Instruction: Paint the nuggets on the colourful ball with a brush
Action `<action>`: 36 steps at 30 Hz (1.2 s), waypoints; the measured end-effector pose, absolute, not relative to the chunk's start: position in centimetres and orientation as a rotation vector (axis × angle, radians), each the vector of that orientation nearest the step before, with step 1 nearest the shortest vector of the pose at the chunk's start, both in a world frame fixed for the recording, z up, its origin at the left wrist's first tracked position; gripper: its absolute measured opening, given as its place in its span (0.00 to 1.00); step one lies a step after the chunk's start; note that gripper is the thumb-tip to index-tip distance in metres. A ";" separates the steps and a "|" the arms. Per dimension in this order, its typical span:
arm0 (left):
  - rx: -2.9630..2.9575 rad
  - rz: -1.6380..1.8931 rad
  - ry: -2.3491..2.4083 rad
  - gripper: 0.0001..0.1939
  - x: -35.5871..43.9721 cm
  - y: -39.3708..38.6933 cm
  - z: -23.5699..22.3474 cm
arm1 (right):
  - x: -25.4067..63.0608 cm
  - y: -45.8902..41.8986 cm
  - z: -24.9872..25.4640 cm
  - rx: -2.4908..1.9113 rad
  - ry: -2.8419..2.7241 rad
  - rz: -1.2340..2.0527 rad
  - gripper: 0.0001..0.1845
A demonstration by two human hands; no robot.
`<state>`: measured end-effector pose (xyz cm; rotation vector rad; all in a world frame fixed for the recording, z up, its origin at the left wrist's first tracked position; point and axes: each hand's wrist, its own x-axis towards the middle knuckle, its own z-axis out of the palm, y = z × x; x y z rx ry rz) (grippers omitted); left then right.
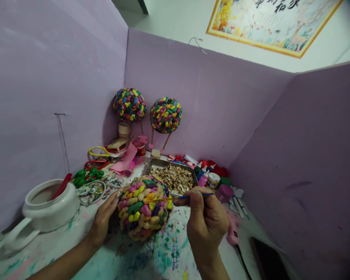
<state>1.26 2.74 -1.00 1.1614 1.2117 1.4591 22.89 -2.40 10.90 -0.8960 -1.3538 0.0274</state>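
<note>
A ball covered in peanut shells (146, 210) rests on the paint-stained table in front of me. Some shells are painted pink, yellow, green, purple and orange; others are still bare tan. My left hand (103, 217) holds the ball against its left side, with the fingertips partly hidden behind it. Pinched in my right hand (205, 217) is a thin paintbrush (179, 197) with a blue end. Its orange-coloured tip touches the upper middle of the ball.
Two painted peanut balls (130, 105) on stick legs stand at the back. A metal tray (196, 179) holds broken shells. Paint bottles (203, 178), a pink glue gun (232, 231) and a dark phone (268, 258) lie right; a white pot (52, 210) and scissors (97, 163) are left.
</note>
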 end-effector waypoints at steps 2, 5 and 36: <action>1.165 1.454 1.215 0.34 1.3 2.7 -0.9 | 22.9 -2.3 10.8 -0.890 -1.357 0.039 0.08; 1.144 1.465 1.197 0.35 1.4 2.8 -0.8 | 23.1 -2.4 11.0 -0.897 -1.346 -0.013 0.07; 1.142 1.446 1.177 0.35 1.2 2.6 -1.2 | 24.0 -0.2 10.9 -1.064 -1.007 0.241 0.22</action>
